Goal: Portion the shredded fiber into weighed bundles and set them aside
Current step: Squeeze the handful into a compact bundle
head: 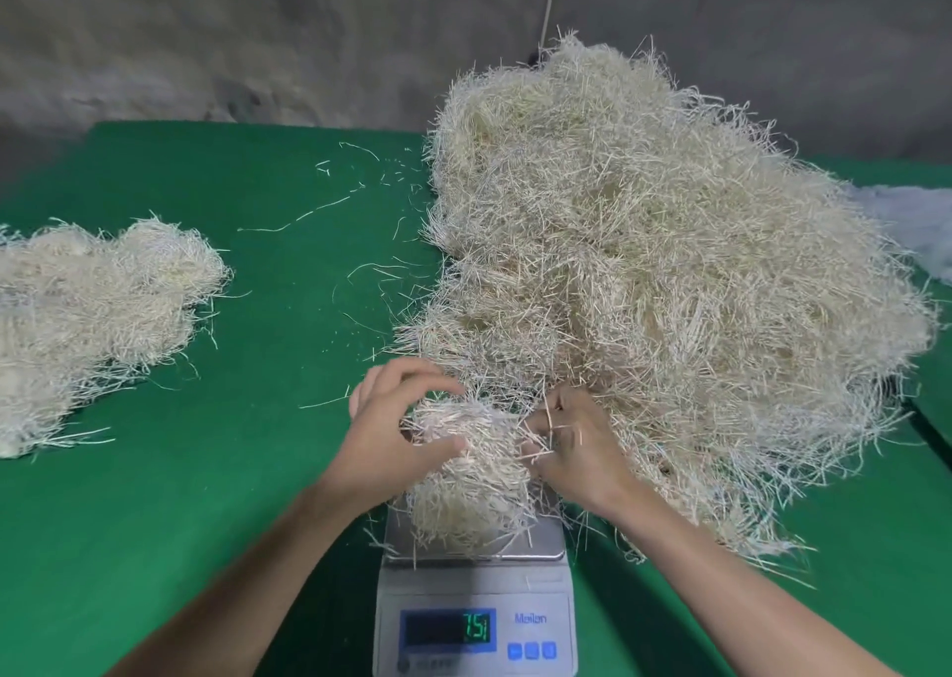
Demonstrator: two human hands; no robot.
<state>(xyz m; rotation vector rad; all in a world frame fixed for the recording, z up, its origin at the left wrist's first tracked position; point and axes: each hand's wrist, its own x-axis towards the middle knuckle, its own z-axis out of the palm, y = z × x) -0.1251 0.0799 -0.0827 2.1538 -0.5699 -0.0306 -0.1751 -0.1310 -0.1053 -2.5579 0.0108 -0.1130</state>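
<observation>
Your bundle sits on the scale at the tabletop's near edge, held between your hands. Your left hand curls thumb and fingers round its upper left, and your right hand pinches strands on its right side. The big pile touches your right hand; a smaller heap lies well apart at the left edge.

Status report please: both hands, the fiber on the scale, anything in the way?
Left hand and right hand both grip the fiber bundle. Bundle sits on the digital scale. Large fiber pile crowds the scale's right side.
</observation>
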